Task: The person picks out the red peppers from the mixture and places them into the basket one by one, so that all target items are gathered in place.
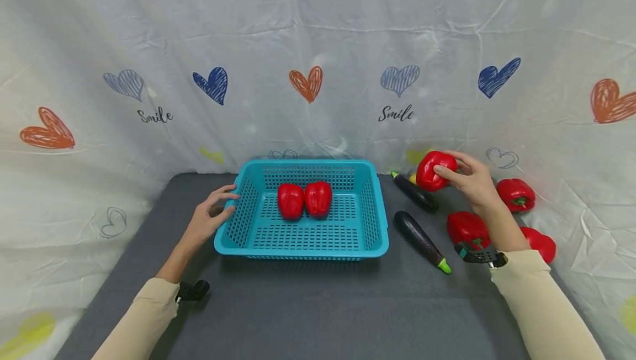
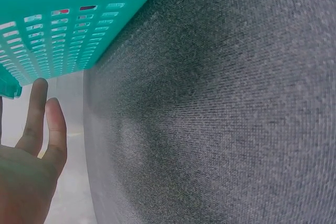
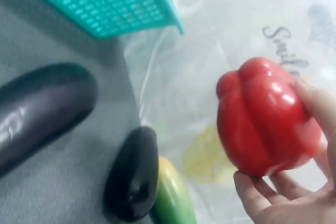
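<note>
A red bell pepper [image 1: 433,171] is gripped between the thumb and fingers of my right hand [image 1: 469,179], held up over the back right of the table. In the right wrist view this pepper [image 3: 265,119] shows its lobed end. My left hand [image 1: 206,219] is at the left rim of a turquoise basket [image 1: 303,253], its fingers extended and touching or nearly touching the rim. The left wrist view shows two fingers [image 2: 37,114] close to the perforated basket wall [image 2: 63,38]. Inside the basket two red bell peppers [image 1: 290,201] lie side by side.
Two eggplants [image 1: 421,239] lie right of the basket, with a partly hidden yellow-green item [image 3: 173,195] behind the farther one. Further red bell peppers [image 1: 515,195] lie around my right forearm. A printed white sheet [image 1: 308,28] hangs behind the dark table [image 1: 298,310].
</note>
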A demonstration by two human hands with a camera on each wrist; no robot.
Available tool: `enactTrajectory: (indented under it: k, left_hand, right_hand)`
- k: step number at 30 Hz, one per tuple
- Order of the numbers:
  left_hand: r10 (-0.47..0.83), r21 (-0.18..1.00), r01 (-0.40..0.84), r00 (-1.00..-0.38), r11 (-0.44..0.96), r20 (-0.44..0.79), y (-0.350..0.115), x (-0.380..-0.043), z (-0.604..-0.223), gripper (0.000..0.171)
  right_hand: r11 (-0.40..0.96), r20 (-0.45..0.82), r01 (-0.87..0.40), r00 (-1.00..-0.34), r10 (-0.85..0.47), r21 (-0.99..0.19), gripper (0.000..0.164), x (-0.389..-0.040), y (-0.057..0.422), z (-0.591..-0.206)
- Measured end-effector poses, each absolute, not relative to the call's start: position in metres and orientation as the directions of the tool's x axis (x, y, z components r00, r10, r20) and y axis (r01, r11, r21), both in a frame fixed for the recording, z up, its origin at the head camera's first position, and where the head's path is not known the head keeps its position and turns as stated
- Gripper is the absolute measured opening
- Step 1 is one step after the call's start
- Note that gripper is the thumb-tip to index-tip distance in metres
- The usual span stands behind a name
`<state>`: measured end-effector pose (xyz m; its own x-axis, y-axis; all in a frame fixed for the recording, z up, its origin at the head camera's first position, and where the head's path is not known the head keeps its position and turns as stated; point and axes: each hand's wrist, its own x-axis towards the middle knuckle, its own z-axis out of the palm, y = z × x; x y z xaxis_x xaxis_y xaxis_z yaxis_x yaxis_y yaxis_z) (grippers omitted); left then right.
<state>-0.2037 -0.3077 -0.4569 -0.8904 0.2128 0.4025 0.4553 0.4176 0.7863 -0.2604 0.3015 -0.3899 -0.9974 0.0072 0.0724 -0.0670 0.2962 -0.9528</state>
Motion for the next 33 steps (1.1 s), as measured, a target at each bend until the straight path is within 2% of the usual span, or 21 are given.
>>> enactTrajectory:
  k: [5, 12, 23, 33]
  left_hand:
    - [0.218, 0.788, 0.458, -0.889, 0.411, 0.404, -0.308, -0.204, -0.457, 0.03]
    - [0.216, 0.794, 0.45, -0.893, 0.408, 0.395, -0.309, -0.204, -0.459, 0.031]
    - [0.219, 0.795, 0.455, -0.89, 0.401, 0.4, -0.309, -0.205, -0.46, 0.03]
    - [0.215, 0.793, 0.454, -0.891, 0.406, 0.4, -0.308, -0.204, -0.457, 0.03]
  right_hand:
    - [0.266, 0.061, -0.075, -0.996, -0.061, -0.961, 0.061, -0.26, 0.29, -0.384]
    - [0.28, 0.079, -0.101, -0.993, -0.09, -0.955, 0.063, -0.261, 0.268, -0.376]
    - [0.281, 0.15, -0.189, -0.977, -0.155, -0.941, 0.062, -0.268, 0.239, -0.37]
    - [0.202, 0.196, -0.245, -0.952, -0.236, -0.948, 0.058, -0.275, 0.215, -0.369]
